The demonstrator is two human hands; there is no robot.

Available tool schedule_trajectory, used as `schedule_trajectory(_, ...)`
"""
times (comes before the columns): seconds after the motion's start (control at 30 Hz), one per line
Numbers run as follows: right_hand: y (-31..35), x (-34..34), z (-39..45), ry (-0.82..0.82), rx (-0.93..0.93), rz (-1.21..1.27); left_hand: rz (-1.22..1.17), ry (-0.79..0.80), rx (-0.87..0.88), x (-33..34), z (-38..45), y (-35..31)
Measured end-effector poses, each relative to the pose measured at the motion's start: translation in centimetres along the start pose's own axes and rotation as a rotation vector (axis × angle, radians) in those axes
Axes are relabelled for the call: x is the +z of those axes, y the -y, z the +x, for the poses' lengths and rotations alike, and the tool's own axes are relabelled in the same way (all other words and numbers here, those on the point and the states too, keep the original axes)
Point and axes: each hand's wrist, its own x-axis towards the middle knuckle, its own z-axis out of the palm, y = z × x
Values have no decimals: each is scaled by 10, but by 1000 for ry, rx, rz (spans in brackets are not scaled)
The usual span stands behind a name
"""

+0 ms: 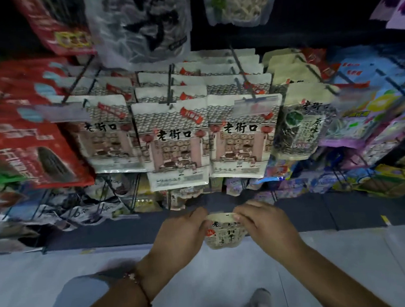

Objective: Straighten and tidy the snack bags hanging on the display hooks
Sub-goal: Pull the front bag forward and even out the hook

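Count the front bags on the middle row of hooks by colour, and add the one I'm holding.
White house-picture bags: 3
Red bag: 1
Cream bag with green leaf: 1
Small cream bag, held by left hand and right hand: 1
Total: 6

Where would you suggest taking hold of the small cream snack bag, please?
Probably at its two top corners, from either side, as the left hand and right hand grip the snack bag now. The flat top edge faces the rack, its hang slot left free between the hands.
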Motion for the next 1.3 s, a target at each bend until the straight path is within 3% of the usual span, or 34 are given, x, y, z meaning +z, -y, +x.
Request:
schedule_trajectory(0.23, 47, 49, -5, -66, -10, -46, 14, 32, -13, -17, -34, 37)
schedule_trajectory(0.43, 37, 82, -8, -76, -75, -43, 74, 40, -73, 4, -47, 53)
schedule_trajectory(0.6, -1, 141, 16, -113, -180, -84, -11, -17, -118, 65, -47, 89)
schedule_trajectory(0.87, -72, 266, 55, -255, -245, -176, -78, -241, -118, 208, -33, 167)
schedule_trajectory(1.0, -89, 297, 68, -377, -299, -175, -64, -330, -124, 235, -28, 188)
schedule_trajectory(1.1, -96, 308, 81, -297, -292, -25, -44, -415, -135, 245, -25, 198)
schedule_trajectory(1.17, -96, 304, 93, -232, -203, 244, -27, -439, -140, 250, -24, 203)
schedule_trajectory(1.23, -93, 295, 107, -286, -89, 487, -16, -467, -141, 250, -24, 204)
schedule_trajectory(1.3, -92, 289, 128, -393, -48, 384, -15, -477, -152, 247, -26, 202)
